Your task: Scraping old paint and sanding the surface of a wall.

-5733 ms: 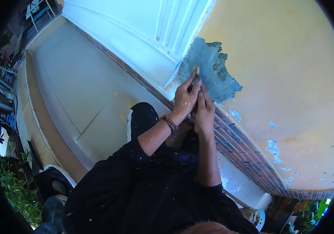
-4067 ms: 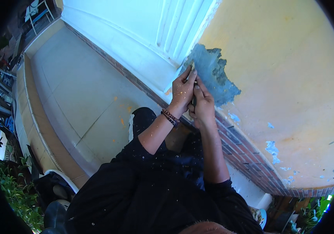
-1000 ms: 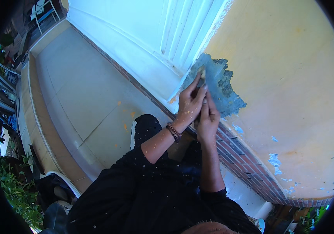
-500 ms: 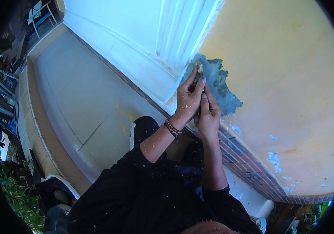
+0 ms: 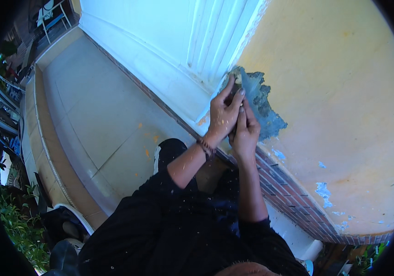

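Both hands are closed together around a scraper [image 5: 239, 83], its handle hidden by the fingers and only part of its blade showing. My left hand [image 5: 223, 112] is farther forward, its index finger stretched along the blade and its thumb pressed on top. Just behind it, my right hand [image 5: 245, 134] grips the rear of the tool, thumb up. The blade meets a grey bare patch [image 5: 265, 108] with ragged edges in the yellow painted wall [image 5: 339, 92]. Pale paint flakes dot my left hand and forearm.
A white moulded pilaster [image 5: 160, 41] borders the patch on the left. Brick trim [image 5: 289, 188] runs along the wall's foot. Orange paint chips [image 5: 147, 152] lie on the tiled floor [image 5: 100, 110]. My knee [image 5: 171, 154] is close to the wall; plants [image 5: 17, 225] stand at lower left.
The hands and scraper have shifted only slightly at the patch, the left wrist turning a little. The whole view has moved slightly. The grip on the scraper is unchanged.
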